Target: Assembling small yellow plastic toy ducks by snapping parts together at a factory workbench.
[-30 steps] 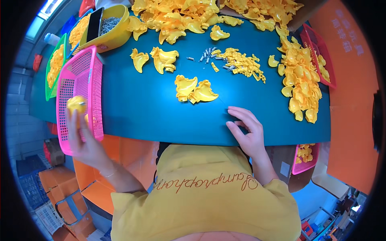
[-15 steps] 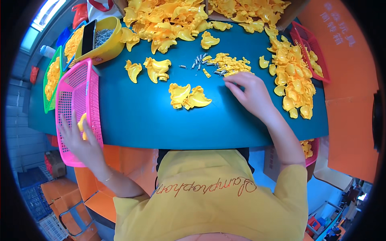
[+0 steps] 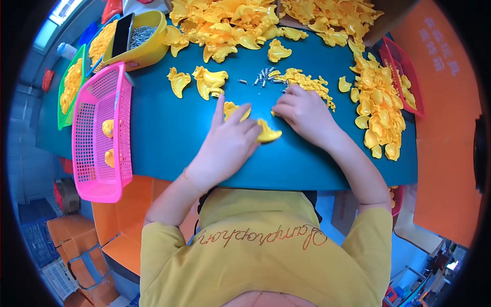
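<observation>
My left hand (image 3: 230, 140) reaches over two curved yellow plastic shell halves. Its fingers are apart and partly cover the left shell half (image 3: 232, 109); the right shell half (image 3: 269, 133) shows beside the fingertips. Whether the hand grips either one is hidden. Thumb and fingertips of my right hand (image 3: 307, 115) are pinched together on a small yellow plastic piece (image 3: 273, 113), just right of the shell halves. Beyond that hand lie a heap of small yellow plastic pieces (image 3: 312, 84) and several short metal pins (image 3: 265, 75).
A pink basket (image 3: 120, 133) at the left holds yellow parts (image 3: 108, 128). Behind it stands a yellow tub (image 3: 148, 55) of screws with a phone (image 3: 123, 35) on it. Large heaps of yellow shells (image 3: 225, 20) lie at the back, rounded pieces (image 3: 381, 107) at the right by a red basket (image 3: 421, 105).
My left hand has left the pink basket and come right, over the shell halves. My right hand has drawn slightly back from the small-piece heap toward them. The view has shifted a little.
</observation>
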Tool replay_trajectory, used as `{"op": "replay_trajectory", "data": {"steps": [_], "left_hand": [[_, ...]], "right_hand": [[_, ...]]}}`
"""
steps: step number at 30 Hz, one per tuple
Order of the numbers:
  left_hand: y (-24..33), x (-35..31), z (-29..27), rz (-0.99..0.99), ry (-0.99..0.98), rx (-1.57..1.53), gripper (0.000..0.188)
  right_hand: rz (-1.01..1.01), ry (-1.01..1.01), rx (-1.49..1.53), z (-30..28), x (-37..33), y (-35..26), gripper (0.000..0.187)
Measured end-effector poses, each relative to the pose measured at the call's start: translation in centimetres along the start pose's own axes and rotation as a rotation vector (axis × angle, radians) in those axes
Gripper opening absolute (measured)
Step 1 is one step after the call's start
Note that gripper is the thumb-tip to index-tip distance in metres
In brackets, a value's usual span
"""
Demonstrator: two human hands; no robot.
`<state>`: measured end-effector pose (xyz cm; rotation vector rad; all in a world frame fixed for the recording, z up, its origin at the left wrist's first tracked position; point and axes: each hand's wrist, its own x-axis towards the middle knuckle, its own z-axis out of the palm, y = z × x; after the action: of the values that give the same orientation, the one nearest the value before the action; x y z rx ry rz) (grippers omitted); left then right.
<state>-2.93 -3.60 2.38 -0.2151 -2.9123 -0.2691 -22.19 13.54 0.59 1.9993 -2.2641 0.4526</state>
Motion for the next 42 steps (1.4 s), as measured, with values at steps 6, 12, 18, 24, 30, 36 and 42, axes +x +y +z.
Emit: {"op": "replay_trajectory", "data": {"steps": [6, 12, 18, 24, 30, 36, 42], "left_hand": [[4.0, -4.0, 1.2, -0.075, 0.120, -0.115, 0.037], [3.8, -4.0, 1.4, -0.192, 0.124, -0.529, 0.065], [3.3, -3.5, 1.9, -0.123, 0.057, -0.583, 0.082], [3.6, -3.3, 2.6, -0.178, 0.118, -0.563, 0.080], [3.2, -3.3, 3.2, -0.189, 0.186, -0.541, 0.078], [3.3, -3.4, 3.0, -0.207, 0.162, -0.556, 0.076], [3.3, -3.4, 3.1, -0.201, 0.180, -0.558, 0.075]], "right_hand": [[0.232, 0.139, 0.160, -0.6, -8.0, -3.1, 0.026], [0.379, 0.149, 0.298, -1.2, -10.5, -3.8, 0.027], [0.431, 0.194, 0.342, -0.6, -10.3, -4.2, 0.019], [0.495, 0.385, 0.674, 0.3, -9.1, -8.0, 0.014], [0.388, 0.344, 0.557, 2.0, -7.8, -8.9, 0.018], [0.305, 0.315, 0.399, 2.2, -8.0, -9.2, 0.021], [0.346, 0.391, 0.361, 2.3, -7.9, -9.4, 0.022]]}}
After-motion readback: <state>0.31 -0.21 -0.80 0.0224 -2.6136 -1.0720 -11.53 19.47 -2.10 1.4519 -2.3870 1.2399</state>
